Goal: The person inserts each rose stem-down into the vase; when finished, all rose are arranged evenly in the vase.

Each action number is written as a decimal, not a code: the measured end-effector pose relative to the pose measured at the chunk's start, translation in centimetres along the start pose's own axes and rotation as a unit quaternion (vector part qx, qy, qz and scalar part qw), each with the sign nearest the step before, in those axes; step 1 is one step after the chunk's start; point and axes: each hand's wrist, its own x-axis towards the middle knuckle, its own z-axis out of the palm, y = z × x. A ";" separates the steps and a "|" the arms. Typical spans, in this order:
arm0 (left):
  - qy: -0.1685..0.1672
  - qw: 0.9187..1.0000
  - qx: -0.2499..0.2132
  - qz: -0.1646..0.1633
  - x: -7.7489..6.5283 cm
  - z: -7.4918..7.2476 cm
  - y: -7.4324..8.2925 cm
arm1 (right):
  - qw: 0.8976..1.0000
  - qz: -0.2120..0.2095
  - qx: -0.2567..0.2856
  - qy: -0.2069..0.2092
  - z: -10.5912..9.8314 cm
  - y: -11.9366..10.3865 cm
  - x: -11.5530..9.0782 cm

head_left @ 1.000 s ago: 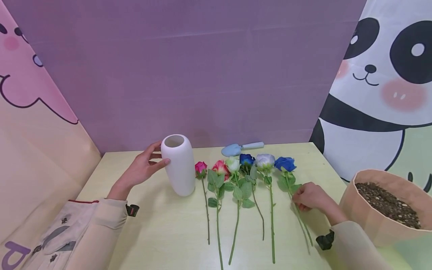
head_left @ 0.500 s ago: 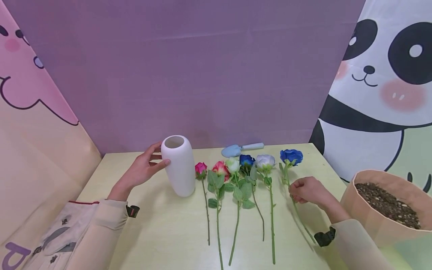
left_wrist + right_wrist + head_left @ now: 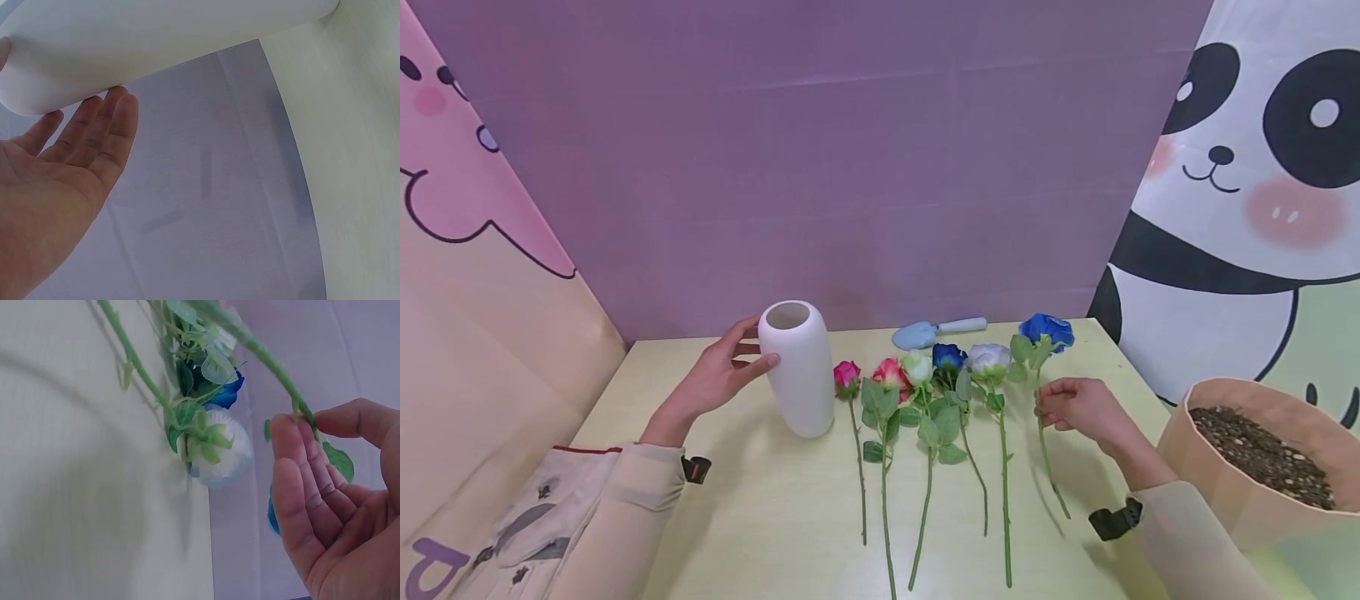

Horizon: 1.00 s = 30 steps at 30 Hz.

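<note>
My left hand [image 3: 715, 375] holds the tall white vase [image 3: 799, 379] near its top, thumb on the near side and fingers behind. The vase stands upright on the table. In the left wrist view the fingertips [image 3: 115, 94] lie against the vase wall [image 3: 156, 37]. My right hand [image 3: 1086, 410] pinches the stem of a blue artificial rose [image 3: 1047, 331] between thumb and fingers. Its bloom is raised at the back, while the stem slants down toward the near right, above its shadow. The right wrist view shows the green stem [image 3: 272, 361] between thumb and fingertips.
Several more roses lie in a row: pink [image 3: 847, 375], red-and-white [image 3: 891, 373], pale green [image 3: 917, 365], dark blue [image 3: 949, 356] and pale lilac [image 3: 989, 358]. Behind them lies a blue trowel [image 3: 916, 335]. A peach pot [image 3: 1217, 483] of soil stands at the right.
My right hand has lifted the blue rose off the table and shifted it slightly left and away from me. The left hand and vase stay in place.
</note>
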 end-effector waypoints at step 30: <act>0.001 1.000 -0.001 -0.001 0.1 0.0 -0.1 | 0.986 -0.041 0.154 0.054 0.9 -3.2 1.2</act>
